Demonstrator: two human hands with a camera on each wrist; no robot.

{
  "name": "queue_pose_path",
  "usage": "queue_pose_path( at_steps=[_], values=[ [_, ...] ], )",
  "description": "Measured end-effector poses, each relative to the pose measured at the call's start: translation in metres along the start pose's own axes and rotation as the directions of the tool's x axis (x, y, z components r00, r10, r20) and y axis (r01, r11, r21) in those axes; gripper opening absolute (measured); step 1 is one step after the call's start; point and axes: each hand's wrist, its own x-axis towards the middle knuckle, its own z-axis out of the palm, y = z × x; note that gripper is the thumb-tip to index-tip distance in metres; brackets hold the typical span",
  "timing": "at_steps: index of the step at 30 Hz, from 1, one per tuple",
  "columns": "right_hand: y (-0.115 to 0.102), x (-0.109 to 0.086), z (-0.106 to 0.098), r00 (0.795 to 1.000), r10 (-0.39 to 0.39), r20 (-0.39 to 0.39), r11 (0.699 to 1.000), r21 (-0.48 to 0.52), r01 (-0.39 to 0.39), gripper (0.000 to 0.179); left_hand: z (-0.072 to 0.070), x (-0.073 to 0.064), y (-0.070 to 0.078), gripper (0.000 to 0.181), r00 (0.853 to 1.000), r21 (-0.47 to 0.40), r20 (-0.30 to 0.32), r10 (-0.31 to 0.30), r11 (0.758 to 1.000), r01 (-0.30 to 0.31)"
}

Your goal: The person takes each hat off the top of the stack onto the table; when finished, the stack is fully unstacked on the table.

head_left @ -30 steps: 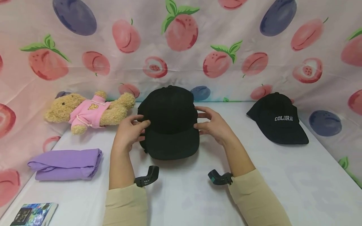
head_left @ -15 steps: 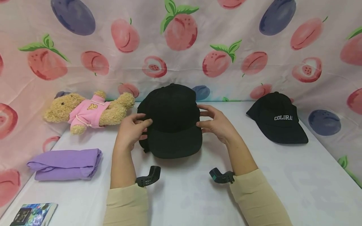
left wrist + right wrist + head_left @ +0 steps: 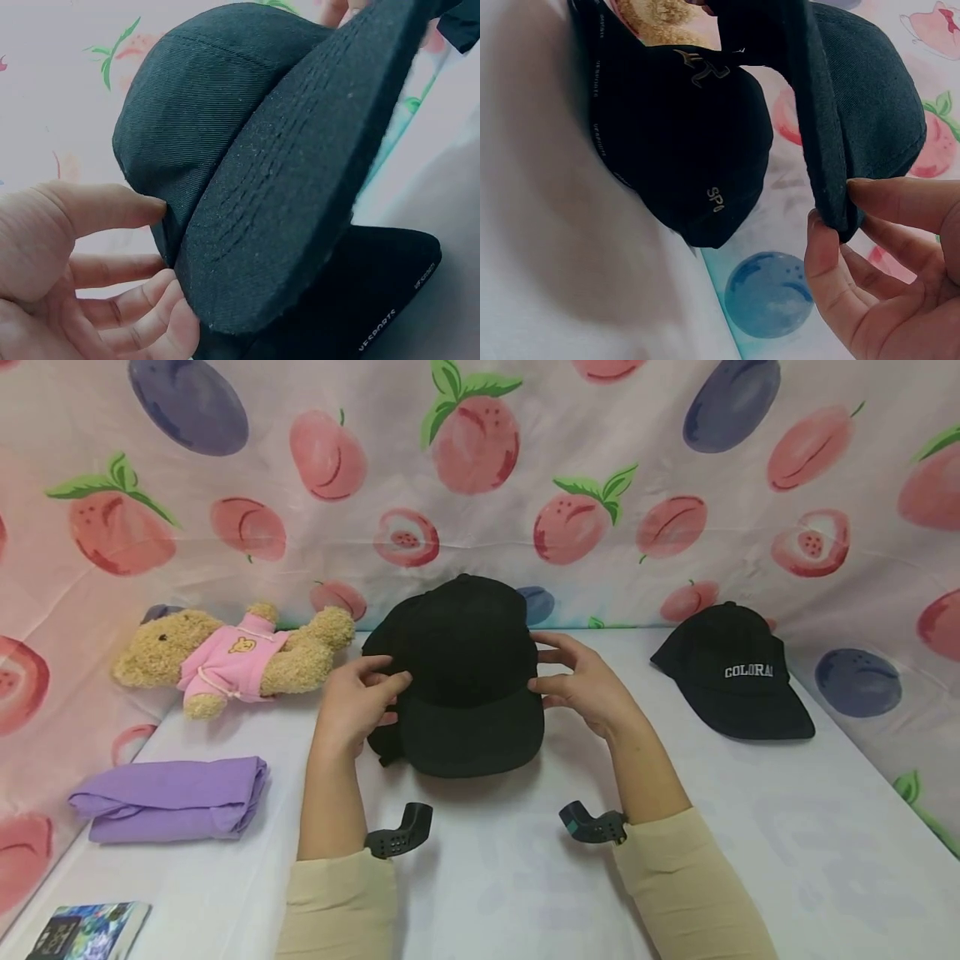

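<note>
A plain black cap (image 3: 472,668) is held between both hands, its brim toward the person. My left hand (image 3: 358,700) pinches its left side, the thumb (image 3: 127,208) at the crown by the brim's edge. On the opposite side my right hand (image 3: 588,687) grips it with thumb and fingers, right where brim meets crown in the right wrist view. Under the held cap, a second black cap (image 3: 675,142) with light lettering rests on the white table; the held one mostly hides it in the head view.
A black cap with white lettering (image 3: 738,672) stands at the back right. On the left lie a teddy bear in a pink top (image 3: 236,656), a folded purple cloth (image 3: 172,802) and a colourful book (image 3: 90,931). A fruit-print curtain (image 3: 480,552) borders the table (image 3: 510,893).
Both hands have carried the held cap slightly right and upward in the head view, keeping their grip. The bear, cloth, book and lettered cap at the right stay in place.
</note>
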Motion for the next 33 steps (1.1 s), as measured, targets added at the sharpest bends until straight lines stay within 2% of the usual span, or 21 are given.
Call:
queue_pose_path(
  at_steps=[9,15,21,33],
  values=[
    [-0.004,-0.002,-0.008,1.000,-0.015,-0.022,1.000,-0.004,0.015,0.071,0.006,0.002,0.002,0.056,0.999,0.004,0.004,0.039,0.999,-0.039],
    [-0.005,-0.003,-0.012,0.999,-0.008,-0.032,1.000,-0.022,0.008,0.072,0.012,0.002,0.005,0.055,0.999,0.011,-0.011,0.039,0.999,-0.038],
    [-0.007,-0.008,-0.021,0.999,-0.007,-0.047,1.000,-0.028,0.005,0.072,0.022,0.003,0.007,0.054,0.998,0.012,-0.012,0.065,0.998,-0.065],
    [-0.007,-0.010,-0.026,0.999,0.005,-0.050,0.999,-0.047,-0.007,0.072,0.029,0.002,0.009,0.054,0.997,0.025,-0.012,0.079,0.997,-0.079]
  ],
)
